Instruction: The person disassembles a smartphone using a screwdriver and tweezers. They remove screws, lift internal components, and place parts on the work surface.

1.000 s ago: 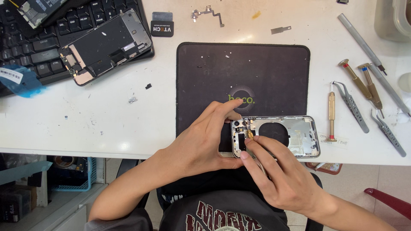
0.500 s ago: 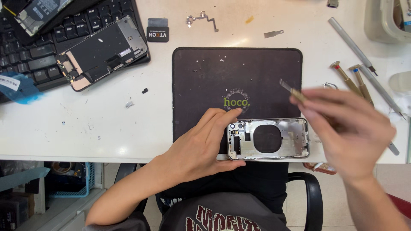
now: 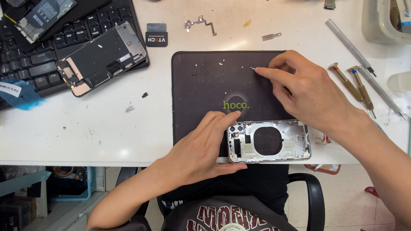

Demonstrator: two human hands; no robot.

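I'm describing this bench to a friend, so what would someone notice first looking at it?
First the opened silver phone shell at the near edge of the black mat, steadied by the left hand. Next the right hand, reaching over the mat and pinching a tiny metal part at its fingertips. At far left, a detached phone screen lies on a black keyboard.

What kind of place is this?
Probably a phone repair bench: an opened phone frame lies on a black work mat, a removed screen rests on a keyboard, and small screwdrivers lie nearby.
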